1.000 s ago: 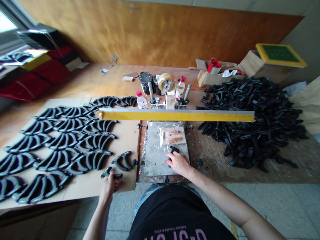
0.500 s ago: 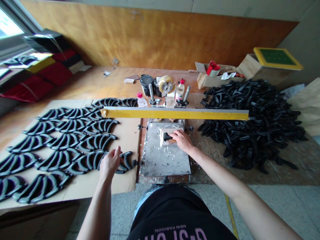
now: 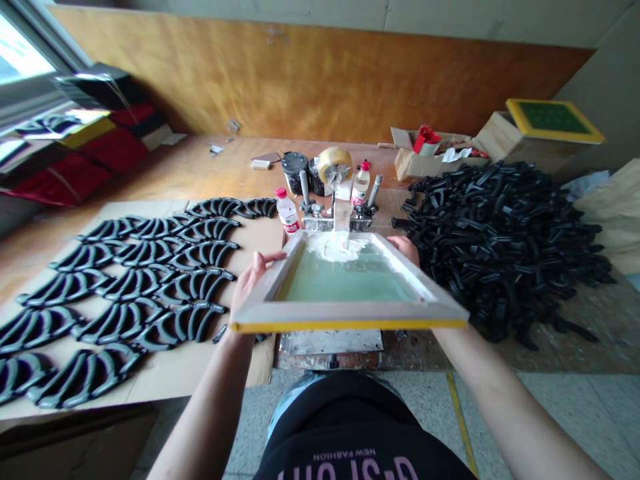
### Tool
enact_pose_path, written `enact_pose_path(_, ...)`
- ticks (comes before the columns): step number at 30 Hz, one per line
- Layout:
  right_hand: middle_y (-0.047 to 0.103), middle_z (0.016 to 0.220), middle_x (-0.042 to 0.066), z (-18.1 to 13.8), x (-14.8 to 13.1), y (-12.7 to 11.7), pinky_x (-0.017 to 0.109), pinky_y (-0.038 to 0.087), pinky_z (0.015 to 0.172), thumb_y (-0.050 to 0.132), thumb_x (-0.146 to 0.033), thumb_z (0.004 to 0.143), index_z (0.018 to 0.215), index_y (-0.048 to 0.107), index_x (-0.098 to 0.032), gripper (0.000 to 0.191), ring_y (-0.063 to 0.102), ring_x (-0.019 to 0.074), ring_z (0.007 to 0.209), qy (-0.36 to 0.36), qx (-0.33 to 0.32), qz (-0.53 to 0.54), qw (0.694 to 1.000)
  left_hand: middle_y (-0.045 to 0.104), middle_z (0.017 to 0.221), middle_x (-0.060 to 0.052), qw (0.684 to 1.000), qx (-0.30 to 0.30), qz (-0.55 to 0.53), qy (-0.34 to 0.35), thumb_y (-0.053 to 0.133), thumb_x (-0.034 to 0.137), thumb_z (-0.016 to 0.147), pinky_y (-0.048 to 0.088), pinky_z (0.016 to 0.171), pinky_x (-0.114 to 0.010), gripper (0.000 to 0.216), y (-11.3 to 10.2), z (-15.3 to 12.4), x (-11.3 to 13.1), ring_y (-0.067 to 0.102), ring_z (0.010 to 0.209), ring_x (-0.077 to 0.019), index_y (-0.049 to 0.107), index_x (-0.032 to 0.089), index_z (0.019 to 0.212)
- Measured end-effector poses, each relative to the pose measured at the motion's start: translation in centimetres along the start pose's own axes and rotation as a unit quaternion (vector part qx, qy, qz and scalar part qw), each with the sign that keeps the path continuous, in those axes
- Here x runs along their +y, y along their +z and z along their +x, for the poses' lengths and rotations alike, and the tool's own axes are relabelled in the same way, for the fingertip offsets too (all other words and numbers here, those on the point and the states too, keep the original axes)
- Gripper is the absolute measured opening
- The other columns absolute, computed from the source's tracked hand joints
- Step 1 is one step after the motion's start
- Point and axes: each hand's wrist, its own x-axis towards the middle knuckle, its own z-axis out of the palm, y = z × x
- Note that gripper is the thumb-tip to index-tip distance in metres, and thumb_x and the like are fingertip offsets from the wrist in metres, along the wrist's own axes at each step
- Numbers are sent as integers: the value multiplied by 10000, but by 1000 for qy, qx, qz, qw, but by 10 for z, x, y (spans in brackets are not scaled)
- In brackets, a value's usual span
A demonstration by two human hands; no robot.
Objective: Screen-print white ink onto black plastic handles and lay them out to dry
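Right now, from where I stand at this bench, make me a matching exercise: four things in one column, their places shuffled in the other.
1. Printing screen
2. Curved handle-shaped pieces
3. Loose black parts
4. Green, yellow-edged panel

A. heaped at the right
B. on a cardboard box
C. held by the left hand and right hand
D. in rows on a cardboard sheet

Pairs: 1-C, 2-D, 3-A, 4-B

Beyond the left hand point(image 3: 249, 283) and right hand point(image 3: 406, 250), the table point(image 3: 190, 160) is backed by a wooden panel point(image 3: 200, 73) and grey wall point(image 3: 300, 13). Left of both, daylight is admitted by a window point(image 3: 20, 53); below, speckled floor point(image 3: 575, 413) is crossed by a yellow line point(image 3: 461, 420).
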Motion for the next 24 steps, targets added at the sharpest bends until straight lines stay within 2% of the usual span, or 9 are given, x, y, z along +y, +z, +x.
enact_pose_path(2, 657, 1173, 132, 20, -6, -6, 278, 499, 928, 526, -167, 906, 1143, 669, -49, 301, 615, 178, 1027, -12, 36, 6, 999, 684, 785, -36, 996, -35, 50, -67, 592, 688, 783, 456, 573, -258, 654, -11, -13, -27, 599, 639, -165, 677, 153, 1150)
enact_pose_path(5, 520, 1382, 182, 44, -39, 5, 361, 436, 1042, 736, -179, 787, 1327, 548, -81, 580, 495, 259, 1253, -100, 35, 0, 994, 713, 826, -32, 988, -55, 85, -119, 648, 657, 742, 477, 598, -266, 792, -16, -22, -73, 637, 680, -185, 536, 212, 1387)
enact_pose_path(7, 557, 1321, 173, 53, -62, 20, 361, 432, 1024, 752, -176, 778, 1284, 559, -86, 548, 498, 270, 1228, -143, -18, -29, 989, 721, 850, -32, 984, -46, 111, -129, 639, 640, 753, 492, 636, -275, 825, -15, -21, -101, 653, 712, -193, 468, 232, 1449)
enact_pose_path(10, 659, 1059, 124, 56, -82, 39, 335, 461, 889, 679, -164, 842, 1085, 624, -111, 254, 574, 242, 1017, -138, -126, -82, 979, 726, 914, -51, 977, -33, 165, -128, 589, 624, 797, 512, 708, -302, 752, -12, -16, -128, 674, 806, -219, 502, 225, 1427)
enact_pose_path(14, 665, 975, 124, 32, -83, 43, 324, 433, 848, 566, -142, 895, 953, 628, -113, 90, 564, 224, 938, -186, -182, -111, 959, 727, 1038, -80, 975, -49, 172, -133, 542, 637, 825, 528, 799, -335, 727, -13, -13, -141, 680, 943, -249, 514, 211, 1413)
enact_pose_path(18, 660, 926, 110, -2, -82, 23, 310, 425, 821, 535, -24, 805, 894, 632, -120, 163, 558, 220, 917, -322, -236, -79, 914, 723, 1091, -82, 973, -52, 182, -132, 519, 654, 834, 514, 884, -352, 712, -15, -13, -146, 667, 1024, -257, 527, 220, 1399)
enact_pose_path(20, 659, 904, 92, -7, -83, 12, 300, 426, 796, 559, -11, 767, 863, 632, -136, 174, 562, 213, 891, -361, -258, -51, 895, 729, 1072, -80, 974, -47, 183, -128, 532, 657, 824, 513, 885, -354, 714, -15, -13, -147, 672, 1010, -257, 541, 217, 1386)
enact_pose_path(22, 652, 854, 61, -3, -84, 9, 288, 424, 758, 586, -45, 788, 811, 627, -163, 127, 561, 196, 842, -360, -266, -20, 894, 735, 1041, -83, 975, -46, 175, -128, 545, 663, 810, 520, 866, -356, 729, -15, -13, -146, 679, 971, -256, 551, 202, 1376)
enact_pose_path(24, 642, 833, 50, 2, -84, 13, 288, 424, 739, 596, -104, 838, 786, 626, -175, 93, 556, 192, 823, -326, -234, -8, 916, 734, 1024, -87, 976, -49, 164, -134, 550, 672, 802, 527, 837, -358, 751, -15, -14, -143, 683, 928, -252, 545, 190, 1377)
